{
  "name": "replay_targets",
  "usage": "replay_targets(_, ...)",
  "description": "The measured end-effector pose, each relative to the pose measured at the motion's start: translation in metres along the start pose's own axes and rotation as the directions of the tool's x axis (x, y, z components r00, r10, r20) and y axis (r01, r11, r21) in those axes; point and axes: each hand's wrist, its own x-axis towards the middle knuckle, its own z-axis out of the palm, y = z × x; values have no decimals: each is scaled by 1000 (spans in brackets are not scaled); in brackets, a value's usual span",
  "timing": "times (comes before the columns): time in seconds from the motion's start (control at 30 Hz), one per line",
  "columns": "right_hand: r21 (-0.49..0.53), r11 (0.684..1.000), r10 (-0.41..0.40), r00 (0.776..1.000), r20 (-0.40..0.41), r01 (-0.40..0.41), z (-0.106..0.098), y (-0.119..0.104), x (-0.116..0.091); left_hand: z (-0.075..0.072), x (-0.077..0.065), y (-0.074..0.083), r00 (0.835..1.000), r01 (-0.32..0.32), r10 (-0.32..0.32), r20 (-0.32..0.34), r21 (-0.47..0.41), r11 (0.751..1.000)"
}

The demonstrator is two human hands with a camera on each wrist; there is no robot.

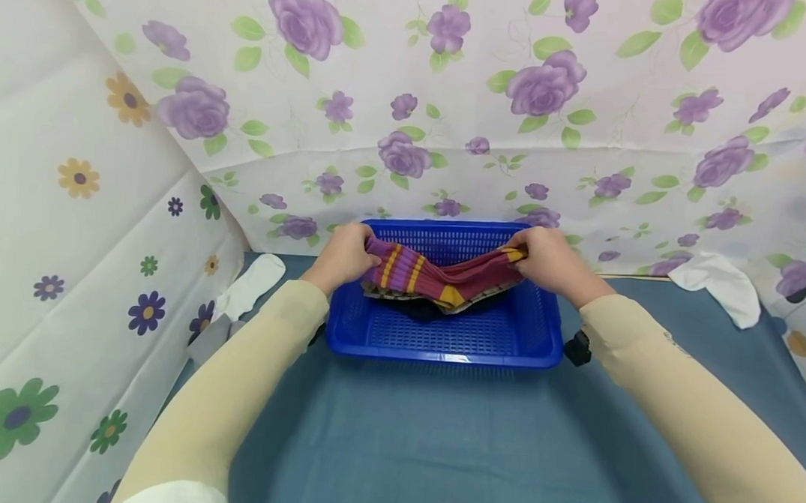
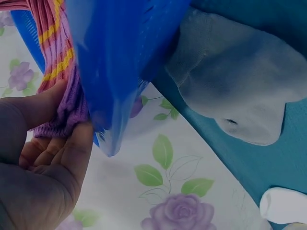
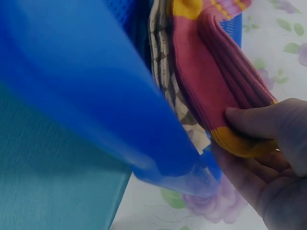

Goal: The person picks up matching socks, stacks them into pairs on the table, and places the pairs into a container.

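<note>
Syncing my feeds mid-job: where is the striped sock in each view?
Head: striped sock at centre, across the blue basket.
Left wrist: upper left, purple end in the left hand.
Right wrist: upper right, yellow end in the right hand.
Shared landmark: the blue basket.

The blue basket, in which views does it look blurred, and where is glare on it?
Head view: the blue basket fairly sharp, pale glint on its near rim; left wrist: its close side blurred, with pale sheen; right wrist: also blurred, the maroon sock beyond clearer.
</note>
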Motion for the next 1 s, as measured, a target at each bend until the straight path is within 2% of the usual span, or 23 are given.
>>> replay_targets(0.3, -32, 999, -11, 1000, -25, 10, 5, 2, 3, 1, 4, 6, 1000, 8, -8, 13, 25, 1000)
replay_targets(0.47, -49, 998, -35, 995, -95, 30, 7, 3, 2, 2, 5, 4, 1000, 3, -3, -2, 26, 1000)
replay_targets(0.63, -89, 995, -68, 986, -152, 55, 5, -1, 0, 2, 3, 9, 997, -55, 60, -44, 104, 993)
replay_targets(0.7, -104, 993, -76, 989, -130, 63, 4, -4, 1, 3, 3, 12, 996, -82, 88, -34, 136, 987)
replay_targets(0.77, -121, 990, -85, 993, -79, 75, 4, -7, 3, 4, 3, 17, 995, -96, 96, 3, 153, 984)
replay_targets(0.9, -175, 979, -91, 994, 62, 100, 8, -9, 7, 8, 3, 22, 991, -69, 49, 127, 158, 985)
replay_targets(1.0, -226, 968, -73, 986, 153, 107, 12, -8, 9, 12, 2, 23, 979, -26, -8, 205, 164, 986)
